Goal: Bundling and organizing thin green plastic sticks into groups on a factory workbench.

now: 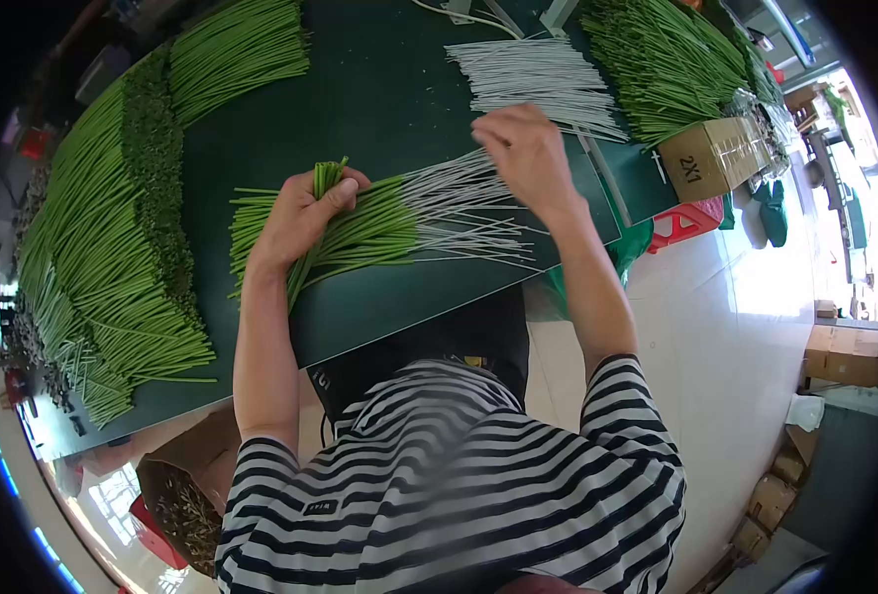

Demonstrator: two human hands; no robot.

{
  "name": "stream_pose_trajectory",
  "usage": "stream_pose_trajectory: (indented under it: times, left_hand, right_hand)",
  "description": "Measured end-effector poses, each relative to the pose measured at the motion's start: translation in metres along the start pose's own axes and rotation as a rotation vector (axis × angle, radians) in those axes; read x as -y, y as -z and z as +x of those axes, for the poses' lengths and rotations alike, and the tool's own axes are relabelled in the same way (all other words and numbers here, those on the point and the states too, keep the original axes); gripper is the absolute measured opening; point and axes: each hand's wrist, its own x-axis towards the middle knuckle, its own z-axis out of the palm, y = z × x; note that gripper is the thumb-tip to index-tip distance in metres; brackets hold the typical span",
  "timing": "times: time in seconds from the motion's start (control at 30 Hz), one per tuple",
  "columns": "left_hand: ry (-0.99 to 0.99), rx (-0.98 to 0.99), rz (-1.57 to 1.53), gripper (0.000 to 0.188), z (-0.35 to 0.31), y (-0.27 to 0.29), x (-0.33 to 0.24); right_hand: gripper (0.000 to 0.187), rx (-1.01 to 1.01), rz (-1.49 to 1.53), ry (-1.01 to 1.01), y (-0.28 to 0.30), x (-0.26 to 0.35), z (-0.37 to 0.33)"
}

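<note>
My left hand is closed around a small bundle of green stems, whose ends stick up above the thumb and trail below the wrist. Under and beside it lies a row of green stems on the dark green table. Thin white sticks extend from their right ends. Above the tips of these sticks is my right hand, fingers curled together with the thumb. Whatever it may hold is hidden. Just beyond that hand lies a pile of loose white sticks.
Heaps of green stems cover the table's left side; more green stems lie at the far right. A cardboard box stands at the right corner, above a red plastic stool. A metal strip lies near the right edge.
</note>
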Motion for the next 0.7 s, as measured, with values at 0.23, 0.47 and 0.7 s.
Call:
stream_pose_trajectory:
  times: [0.23,0.47,0.7]
  left_hand:
    - [0.081,-0.016,-0.136,0.037,0.005,0.000,0.001]
    - [0.029,-0.051,-0.276,0.028,0.007,0.000,0.009]
    - [0.056,-0.014,-0.183,0.032,0.008,-0.003,0.009]
  right_hand:
    - [0.010,0.192,-0.410,-0.145,-0.008,-0.093,0.006]
    - [0.001,0.186,-0.329,0.015,-0.011,-0.104,0.007]
    - [0.009,-0.030,-0.207,0.102,0.004,-0.061,0.012]
